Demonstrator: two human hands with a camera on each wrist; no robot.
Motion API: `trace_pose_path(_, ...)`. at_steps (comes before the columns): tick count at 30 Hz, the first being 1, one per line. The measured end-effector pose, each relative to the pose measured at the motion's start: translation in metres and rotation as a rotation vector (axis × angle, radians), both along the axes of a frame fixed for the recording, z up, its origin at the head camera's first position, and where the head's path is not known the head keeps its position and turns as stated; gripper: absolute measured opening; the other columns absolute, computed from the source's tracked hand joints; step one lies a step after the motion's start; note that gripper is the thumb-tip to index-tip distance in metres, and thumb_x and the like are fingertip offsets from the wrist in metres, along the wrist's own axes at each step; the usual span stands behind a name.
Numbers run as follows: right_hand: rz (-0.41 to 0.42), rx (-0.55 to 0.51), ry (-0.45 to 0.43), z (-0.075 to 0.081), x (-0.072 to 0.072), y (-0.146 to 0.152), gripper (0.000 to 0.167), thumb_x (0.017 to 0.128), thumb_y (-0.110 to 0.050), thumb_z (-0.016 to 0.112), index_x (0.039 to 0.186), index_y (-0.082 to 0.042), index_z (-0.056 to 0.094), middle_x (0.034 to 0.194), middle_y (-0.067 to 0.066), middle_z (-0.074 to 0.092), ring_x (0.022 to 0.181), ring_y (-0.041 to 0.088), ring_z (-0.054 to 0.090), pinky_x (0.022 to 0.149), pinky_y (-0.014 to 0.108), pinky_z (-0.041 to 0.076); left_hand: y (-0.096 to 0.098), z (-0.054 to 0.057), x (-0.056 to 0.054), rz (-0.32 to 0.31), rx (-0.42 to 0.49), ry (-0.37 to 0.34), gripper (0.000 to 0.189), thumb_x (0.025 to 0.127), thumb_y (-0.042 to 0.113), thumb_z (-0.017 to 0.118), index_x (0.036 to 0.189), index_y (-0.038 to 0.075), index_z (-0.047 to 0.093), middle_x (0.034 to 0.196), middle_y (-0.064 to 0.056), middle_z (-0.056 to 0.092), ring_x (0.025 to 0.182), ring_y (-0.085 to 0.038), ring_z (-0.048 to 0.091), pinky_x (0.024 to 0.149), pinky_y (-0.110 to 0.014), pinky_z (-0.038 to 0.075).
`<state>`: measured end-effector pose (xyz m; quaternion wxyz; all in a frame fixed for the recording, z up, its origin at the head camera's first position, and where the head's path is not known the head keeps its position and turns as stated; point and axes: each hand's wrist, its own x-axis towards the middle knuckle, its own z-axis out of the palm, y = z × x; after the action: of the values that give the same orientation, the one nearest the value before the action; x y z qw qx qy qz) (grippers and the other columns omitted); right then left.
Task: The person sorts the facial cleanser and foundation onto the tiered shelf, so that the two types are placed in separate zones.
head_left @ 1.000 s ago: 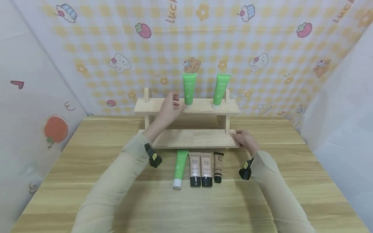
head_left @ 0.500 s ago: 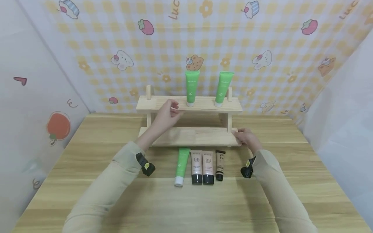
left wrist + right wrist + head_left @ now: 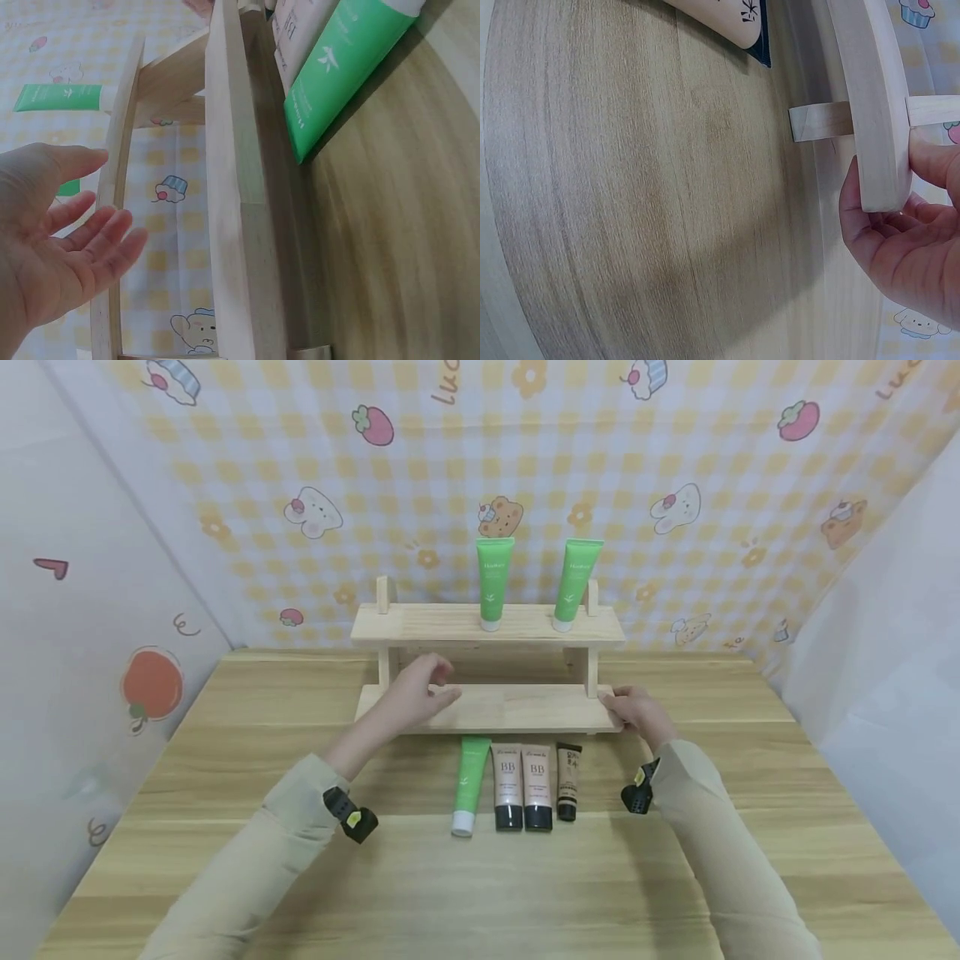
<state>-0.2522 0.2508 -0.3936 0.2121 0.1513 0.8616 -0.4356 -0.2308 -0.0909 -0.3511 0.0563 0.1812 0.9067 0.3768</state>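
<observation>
Head view: left hand (image 3: pixel 412 693) hovers near a wooden rack (image 3: pixel 438 625), two green tubes (image 3: pixel 493 583) standing on top; four tubes (image 3: pixel 470 777), two marked BB, lie on the near surface (image 3: pixel 495 893). Left wrist: fingers (image 3: pixel 109 236) apart. Right wrist: right hand (image 3: pixel 916 256) clamps the lower shelf (image 3: pixel 881 135) at its right end.

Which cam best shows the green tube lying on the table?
Head. It shows the whole green tube, flat end to white cap, on the table. The left wrist view shows it larger, but the frame edge cuts off its cap. The right wrist view doesn't show it.
</observation>
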Motion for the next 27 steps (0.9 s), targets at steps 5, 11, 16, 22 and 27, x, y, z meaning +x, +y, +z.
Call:
trace_pose_path(5, 0.0, 0.007, -0.005, -0.001, 0.0, 0.0, 0.058, 0.097, -0.029, 0.039, 0.139, 0.008, 0.025, 0.113, 0.016, 0.05, 0.08, 0.01, 0.052, 0.065, 0.017, 0.046, -0.001, -0.006, 0.009, -0.075, -0.03, -0.065, 0.037, 0.087, 0.02, 0.061, 0.116, -0.002, 0.05, 0.112, -0.016, 0.057, 0.101, -0.026, 0.057, 0.085, -0.035, 0.052)
trace_pose_path(11, 0.001, -0.007, -0.023, -0.001, -0.001, 0.001, 0.06, 0.097, -0.03, 0.037, 0.14, 0.008, 0.02, 0.133, 0.025, 0.04, 0.101, 0.02, 0.051, 0.083, 0.026, 0.047, 0.0, -0.016, 0.018, -0.147, -0.092, -0.115, 0.03, 0.086, 0.02, 0.062, 0.108, 0.002, 0.054, 0.097, -0.009, 0.062, 0.09, -0.02, 0.06, 0.078, -0.031, 0.052)
trace_pose_path(16, -0.005, -0.008, -0.021, -0.001, 0.0, 0.001, 0.06, 0.097, -0.03, 0.037, 0.14, 0.008, 0.02, 0.132, 0.024, 0.04, 0.1, 0.019, 0.05, 0.08, 0.023, 0.047, 0.002, -0.027, 0.024, -0.166, -0.104, -0.153, 0.03, 0.085, 0.02, 0.064, 0.108, 0.003, 0.054, 0.094, -0.006, 0.062, 0.085, -0.016, 0.059, 0.075, -0.028, 0.051)
trace_pose_path(22, -0.013, -0.013, -0.012, 0.0, 0.0, 0.001, 0.059, 0.097, -0.029, 0.04, 0.139, 0.008, 0.024, 0.123, 0.02, 0.047, 0.085, 0.011, 0.053, 0.07, 0.018, 0.047, 0.004, -0.038, 0.033, -0.174, -0.095, -0.201, 0.031, 0.084, 0.018, 0.064, 0.109, 0.003, 0.054, 0.092, -0.003, 0.062, 0.084, -0.013, 0.058, 0.075, -0.027, 0.051)
trace_pose_path(27, -0.018, -0.038, -0.023, 0.001, 0.0, 0.001, 0.059, 0.097, -0.029, 0.039, 0.14, 0.008, 0.023, 0.127, 0.021, 0.044, 0.092, 0.013, 0.052, 0.078, 0.021, 0.048, 0.005, -0.046, 0.04, -0.158, -0.111, -0.227, 0.029, 0.084, 0.019, 0.064, 0.107, 0.005, 0.056, 0.089, -0.001, 0.061, 0.08, -0.012, 0.057, 0.072, -0.026, 0.051)
